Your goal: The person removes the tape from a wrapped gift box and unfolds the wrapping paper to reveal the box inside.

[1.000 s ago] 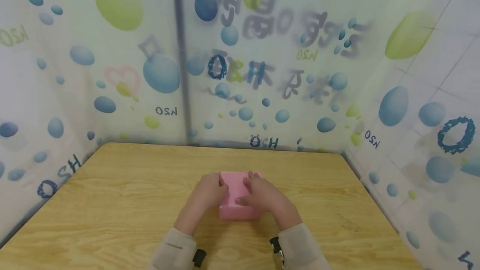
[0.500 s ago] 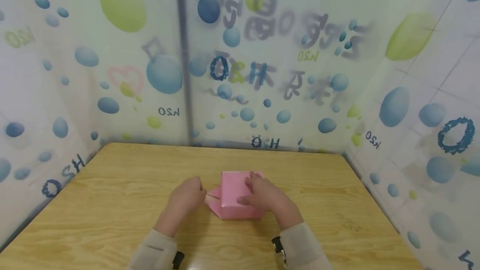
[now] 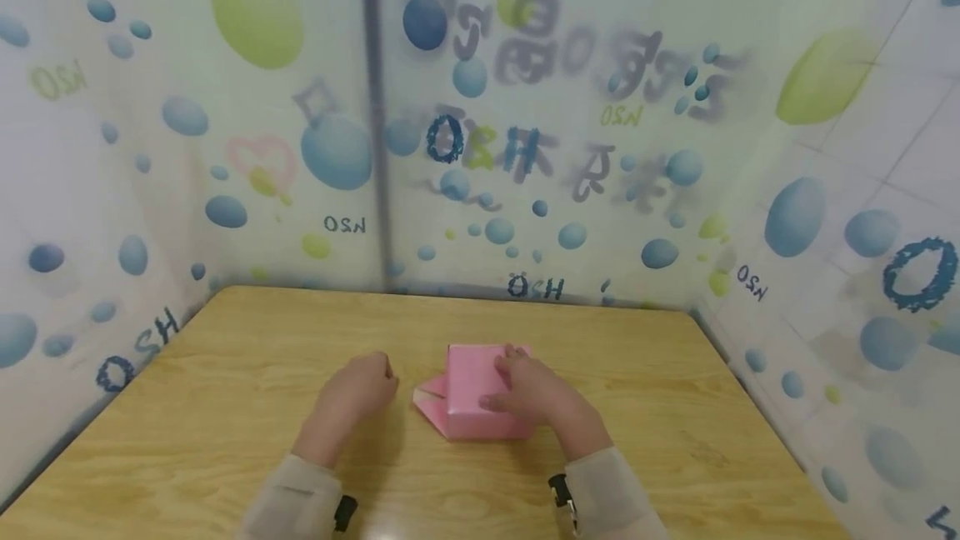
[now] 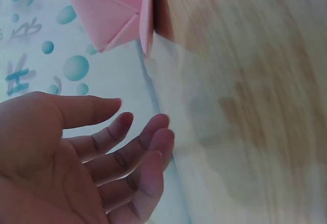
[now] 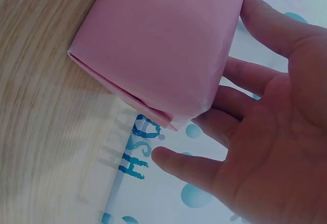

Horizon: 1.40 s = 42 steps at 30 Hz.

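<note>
Right hand [image 3: 534, 394] presses flat fingers on the pink folded paper [image 3: 468, 390] near the worktop's [image 3: 225, 407] middle; left hand [image 3: 352, 394] hovers loose and empty beside it. Keep firm pressure while creasing.

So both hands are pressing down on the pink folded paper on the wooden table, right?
Not both. Only the right hand rests on the pink folded paper; the left hand is off it, on the wooden table beside it, as the head view shows.
</note>
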Available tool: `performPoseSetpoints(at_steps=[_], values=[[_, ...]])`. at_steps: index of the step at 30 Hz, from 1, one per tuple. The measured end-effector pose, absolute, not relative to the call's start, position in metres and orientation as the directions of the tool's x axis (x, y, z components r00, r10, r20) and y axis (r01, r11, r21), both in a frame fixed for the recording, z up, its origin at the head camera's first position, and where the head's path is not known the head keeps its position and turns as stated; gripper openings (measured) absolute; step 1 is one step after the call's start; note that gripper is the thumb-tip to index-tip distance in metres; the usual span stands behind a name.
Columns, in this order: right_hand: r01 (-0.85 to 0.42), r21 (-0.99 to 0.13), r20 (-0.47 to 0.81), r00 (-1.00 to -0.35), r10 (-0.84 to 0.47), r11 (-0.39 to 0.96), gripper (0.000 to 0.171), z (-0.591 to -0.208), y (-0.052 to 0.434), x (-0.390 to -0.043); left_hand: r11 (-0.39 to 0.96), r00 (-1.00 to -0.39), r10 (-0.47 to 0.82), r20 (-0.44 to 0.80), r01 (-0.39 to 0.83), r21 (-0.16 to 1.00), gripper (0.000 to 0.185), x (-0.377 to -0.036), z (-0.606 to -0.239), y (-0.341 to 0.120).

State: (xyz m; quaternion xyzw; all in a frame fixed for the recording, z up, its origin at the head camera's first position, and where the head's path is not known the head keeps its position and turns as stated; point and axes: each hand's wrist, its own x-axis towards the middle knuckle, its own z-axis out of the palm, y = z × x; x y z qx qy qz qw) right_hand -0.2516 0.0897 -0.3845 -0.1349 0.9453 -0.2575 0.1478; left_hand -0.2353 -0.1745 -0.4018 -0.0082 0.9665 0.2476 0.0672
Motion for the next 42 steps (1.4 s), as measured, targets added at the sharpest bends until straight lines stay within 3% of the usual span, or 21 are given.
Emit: performPoseSetpoints(at_steps=[6,11,17,24,29,33,42], values=[[-0.211,-0.531,-0.186,-0.916,-0.356,0.820,0.070,-0.384,0.093,-0.252,0.855,-0.995,0.094,-0.034,0.063,0.514,0.033,-0.253,-0.393,-0.142],[-0.326,-0.526,-0.151,-0.873,-0.464,0.785,0.069,-0.390,0.104,-0.255,0.808,-0.981,0.195,0.020,0.172,0.564,0.052,-0.259,-0.391,-0.122],[-0.409,-0.520,-0.177,-0.807,-0.563,0.750,0.063,-0.391,0.118,-0.254,0.789,-0.968,0.235,-0.092,0.135,0.599,0.064,-0.253,-0.389,-0.112],[-0.357,-0.441,-0.142,-0.878,-0.457,0.824,0.055,-0.382,0.114,-0.248,0.796,-0.971,0.184,-0.155,0.055,0.603,0.085,-0.243,-0.390,-0.105],[-0.312,-0.492,-0.171,-0.881,-0.442,0.813,0.073,-0.384,0.111,-0.247,0.787,-0.975,0.162,-0.152,0.034,0.616,0.100,-0.241,-0.395,-0.099],[-0.308,-0.494,-0.200,-0.870,-0.451,0.813,0.082,-0.385,0.107,-0.247,0.788,-0.976,0.156,-0.150,0.032,0.614,0.094,-0.241,-0.397,-0.094],[-0.336,-0.404,-0.220,-0.867,-0.447,0.851,0.073,-0.376,0.096,-0.252,0.801,-0.985,0.154,-0.076,0.079,0.594,0.066,-0.239,-0.394,-0.085]])
